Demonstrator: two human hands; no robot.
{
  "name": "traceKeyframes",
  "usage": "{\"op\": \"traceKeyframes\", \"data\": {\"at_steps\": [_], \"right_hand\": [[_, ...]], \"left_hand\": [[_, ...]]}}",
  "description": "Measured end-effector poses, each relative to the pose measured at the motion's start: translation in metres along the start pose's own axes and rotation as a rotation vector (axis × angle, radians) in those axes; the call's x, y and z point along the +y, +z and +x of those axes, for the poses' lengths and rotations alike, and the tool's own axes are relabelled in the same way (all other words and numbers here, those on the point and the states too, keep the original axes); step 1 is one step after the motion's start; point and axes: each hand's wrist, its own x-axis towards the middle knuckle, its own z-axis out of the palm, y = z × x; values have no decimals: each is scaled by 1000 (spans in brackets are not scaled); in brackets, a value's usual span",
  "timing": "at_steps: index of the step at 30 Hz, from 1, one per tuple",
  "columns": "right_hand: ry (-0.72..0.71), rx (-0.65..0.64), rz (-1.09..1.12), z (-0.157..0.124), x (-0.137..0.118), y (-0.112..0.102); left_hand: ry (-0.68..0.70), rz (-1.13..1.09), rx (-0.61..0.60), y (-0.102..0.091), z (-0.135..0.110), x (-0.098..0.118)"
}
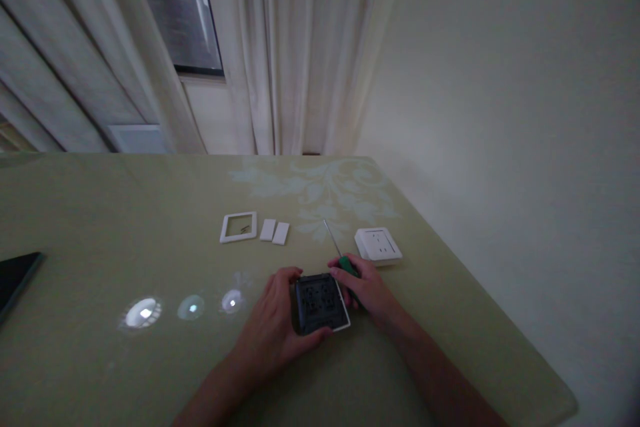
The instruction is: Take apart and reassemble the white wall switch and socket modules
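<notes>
The big green worktop (125,213) has pale leaf shapes at its far end, and a plain wall (500,113) stands along its right side. Long pale curtains (325,47) hang behind it, with a dark window (180,7) in a gap between them. A dark flat thing (17,280) pokes in at the left edge, well apart from the rest. The left hand (273,317) grips a black square piece (320,303) with a white edge, near the front of the worktop, and its thumb covers part of the bottom. I can't tell if the piece touches the worktop. The right hand (367,287) is closed around a screwdriver at the piece's right edge. Just past that hand sits a white socket box (379,245) with little dark slots. 3 shiny light spots (143,312) show left of the hands. Farther back lies a white square frame (237,238), and just beside it are 2 flat white pieces (268,229). The screwdriver (349,265) has a green handle, and its thin tip points away. Tiny dark bits (245,229) lie inside the frame.
</notes>
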Motion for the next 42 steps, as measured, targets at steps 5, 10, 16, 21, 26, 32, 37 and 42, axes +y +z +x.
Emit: {"op": "traceKeyframes", "data": {"at_steps": [5,10,16,21,26,32,37,42], "right_hand": [[-11,-20,-50,-1,1,-2],[-29,-31,-94,-2,0,-2],[-55,-48,-118,-4,-5,-2],[-66,-51,-142,-4,-5,-2],[-110,-24,-173,-5,-6,-1],[-226,-3,-244,-6,-10,2],[-231,13,-273,-6,-10,2],[-239,19,-282,-6,-8,1]], "left_hand": [[2,35,-21,-7,0,-2],[68,121,-50,-8,1,-1],[111,135,-50,-10,2,5],[100,114,-61,-14,2,8],[41,72,-90,-14,3,6],[-54,-177,-165,-20,4,5],[-85,-274,-209,-23,5,0],[-99,-325,-225,-20,5,-6]]}}
